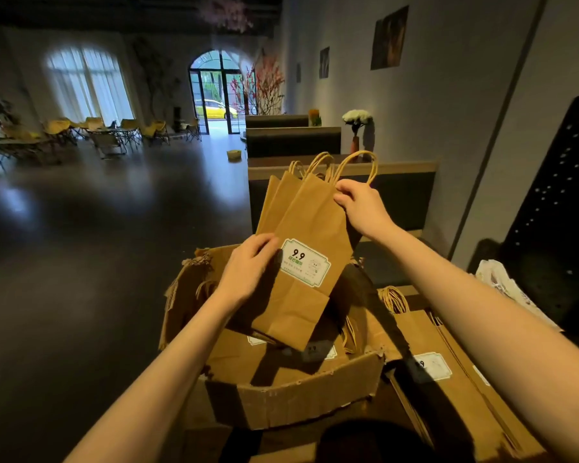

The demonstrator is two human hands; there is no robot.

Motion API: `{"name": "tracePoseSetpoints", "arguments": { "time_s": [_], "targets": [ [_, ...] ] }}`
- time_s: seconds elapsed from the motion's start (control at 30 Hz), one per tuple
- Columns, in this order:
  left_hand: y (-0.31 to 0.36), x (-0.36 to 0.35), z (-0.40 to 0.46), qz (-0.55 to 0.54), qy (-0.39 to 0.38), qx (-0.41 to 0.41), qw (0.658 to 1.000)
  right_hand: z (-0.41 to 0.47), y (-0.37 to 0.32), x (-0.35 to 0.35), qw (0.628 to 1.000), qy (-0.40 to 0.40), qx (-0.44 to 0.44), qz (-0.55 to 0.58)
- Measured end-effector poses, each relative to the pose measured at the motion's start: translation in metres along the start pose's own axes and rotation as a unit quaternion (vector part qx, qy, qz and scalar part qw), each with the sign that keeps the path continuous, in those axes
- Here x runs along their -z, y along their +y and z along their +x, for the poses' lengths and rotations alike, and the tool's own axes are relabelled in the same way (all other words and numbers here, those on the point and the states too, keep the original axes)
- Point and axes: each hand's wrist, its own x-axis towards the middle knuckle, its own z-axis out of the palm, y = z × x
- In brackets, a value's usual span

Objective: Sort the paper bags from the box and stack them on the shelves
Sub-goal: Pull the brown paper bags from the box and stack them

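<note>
The left hand (248, 267) is gripping the left edge of a few flat paper bags (301, 248) above the torn box (281, 396); the right hand (360, 203) is pinching their top edge by the handles. More bags are lying in the box; another stack (448, 379) is resting just right of it, with a counter (398, 175) standing behind.

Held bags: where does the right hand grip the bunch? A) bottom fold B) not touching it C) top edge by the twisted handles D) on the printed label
C: the right hand pinches the top edge of the held bags just below the handles, while the left hand grips the bunch lower down, beside the label, above the box.
</note>
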Motion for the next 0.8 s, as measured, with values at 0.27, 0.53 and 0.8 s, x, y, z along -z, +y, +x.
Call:
{"name": "tracePoseSetpoints", "arguments": {
  "time_s": [0.27, 0.53, 0.8],
  "targets": [
    [0.03, -0.023, -0.002, -0.002, 0.018, 0.0, 1.0, -0.019, 0.012, 0.017, 0.997, 0.062, 0.014, 0.033],
    [0.078, -0.106, 0.014, -0.09, 0.059, 0.026, 0.994, -0.04, 0.102, 0.051, 0.95, -0.08, -0.19, 0.235],
    [0.127, -0.229, 0.023, -0.124, 0.059, 0.084, 0.987, -0.053, 0.184, 0.123, 0.837, -0.088, -0.249, 0.479]
  ]
}}
